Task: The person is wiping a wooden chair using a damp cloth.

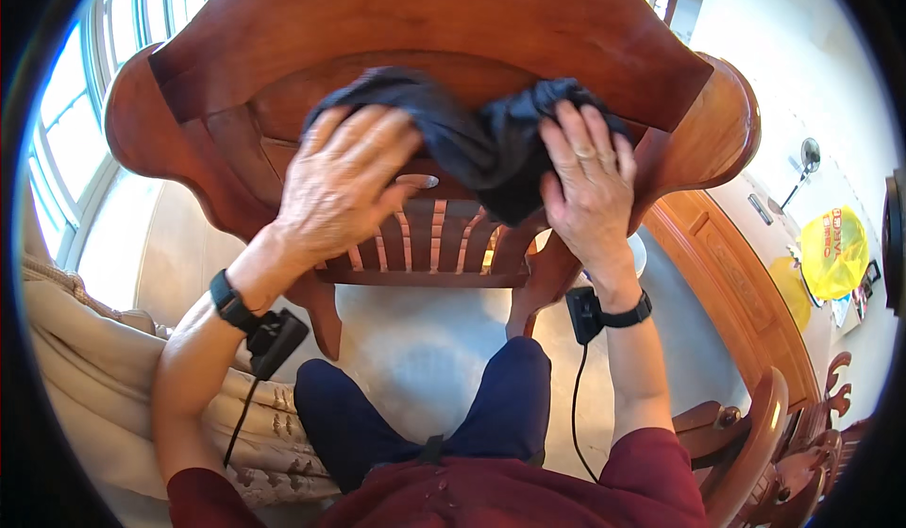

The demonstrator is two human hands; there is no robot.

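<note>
A dark cloth (pixel 463 142), bunched in two humps with a sagging middle, lies against the seat of a polished reddish-brown wooden chair (pixel 425 11). Over its left hump are the slightly blurred fingers of my left hand (pixel 347 174), the thumb held apart from them. My right hand (pixel 591 170) grips the bunched right part, its fingers on top and its thumb at the inner side. A fold of the cloth hangs down between both hands, in front of the chair's slats (pixel 439 234). The palms face down, so the fingers' undersides are hidden.
Beige curtain fabric (pixel 106 379) bulges at the left, near a bright window (pixel 71 117). To the right stand a wooden cabinet (pixel 736 280), a yellow plastic bag (pixel 835 252) and a round mirror on a stand (pixel 810 153). A carved wooden armrest (pixel 757 443) is close at lower right.
</note>
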